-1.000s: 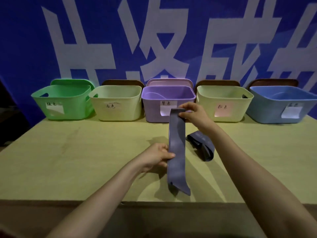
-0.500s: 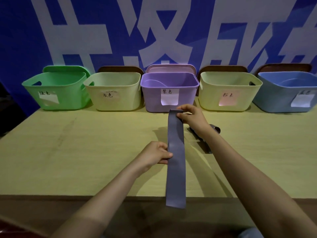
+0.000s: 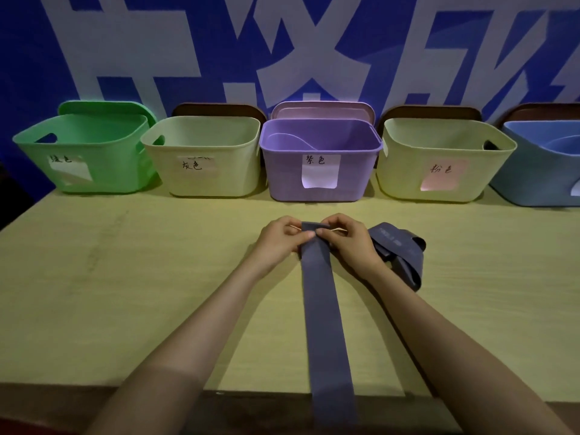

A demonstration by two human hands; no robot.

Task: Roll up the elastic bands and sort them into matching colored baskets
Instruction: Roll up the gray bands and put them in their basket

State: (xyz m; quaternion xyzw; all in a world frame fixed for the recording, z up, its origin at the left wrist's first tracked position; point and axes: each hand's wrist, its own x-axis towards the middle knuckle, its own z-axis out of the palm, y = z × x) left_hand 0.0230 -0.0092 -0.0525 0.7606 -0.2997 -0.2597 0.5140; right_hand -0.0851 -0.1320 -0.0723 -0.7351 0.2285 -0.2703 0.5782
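A long grey-purple elastic band (image 3: 326, 324) lies flat along the table, its near end hanging over the front edge. My left hand (image 3: 282, 243) and my right hand (image 3: 348, 243) both pinch its far end, where a first fold is turned over. A second band (image 3: 401, 252) of the same colour lies loosely crumpled just right of my right hand. Behind stand five baskets in a row: green (image 3: 84, 152), cream with a grey label (image 3: 201, 158), purple (image 3: 320, 158), cream with a pink label (image 3: 439, 158) and blue (image 3: 543, 171).
The wooden table (image 3: 125, 293) stretches to both sides of my arms. Lids lean behind the baskets against a blue wall with large white characters. The front edge of the table runs near the bottom of the view.
The band has been laid down flat on the table. My left hand has moved from the band's middle up to its far end, beside my right hand. The camera has moved closer.
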